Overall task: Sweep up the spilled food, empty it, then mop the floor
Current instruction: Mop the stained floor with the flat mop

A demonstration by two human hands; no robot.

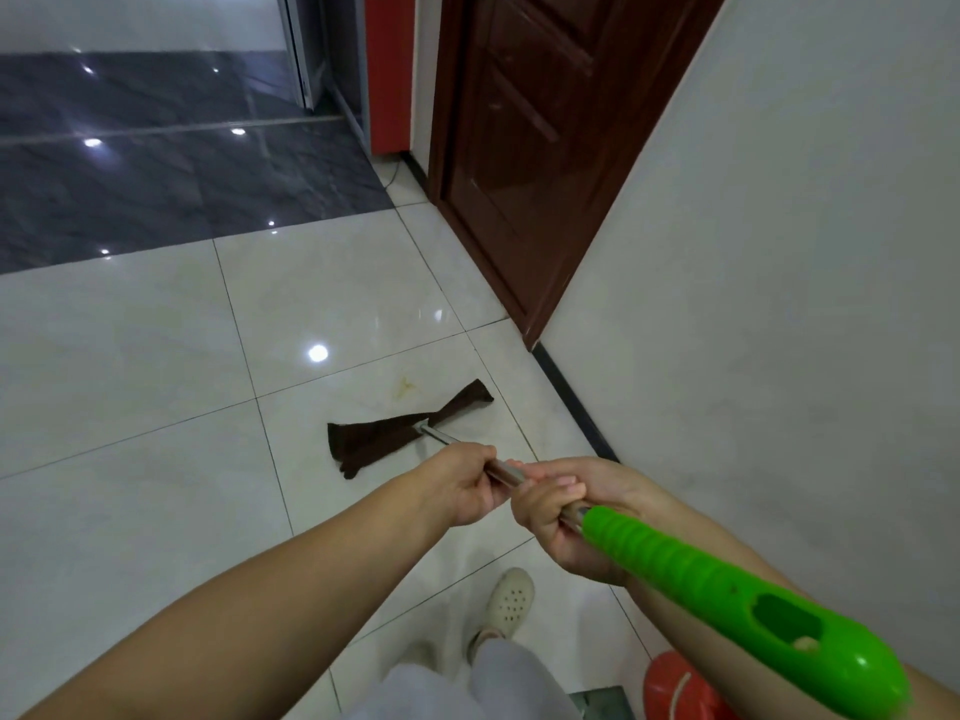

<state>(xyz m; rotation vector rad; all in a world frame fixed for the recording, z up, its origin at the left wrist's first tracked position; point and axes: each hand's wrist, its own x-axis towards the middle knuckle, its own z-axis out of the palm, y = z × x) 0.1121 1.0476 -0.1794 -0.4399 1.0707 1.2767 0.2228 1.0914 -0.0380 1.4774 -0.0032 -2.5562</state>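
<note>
Both of my hands hold a mop. My left hand (462, 485) grips the metal shaft (441, 438) farther down. My right hand (561, 517) grips the shaft just below the bright green handle (727, 589), which runs toward the lower right. The dark brown cloth mop head (395, 431) lies spread flat on the white tiled floor (156, 356), a short way ahead of my hands. A yellowish stain (405, 388) marks the tile just beyond the mop head.
A white wall (779, 252) with a black skirting strip runs along the right. A dark brown door (530, 148) stands ahead on the right. Dark grey tiles (156, 174) begin farther ahead. My foot in a white clog (511, 597) and a red object (675, 688) are below.
</note>
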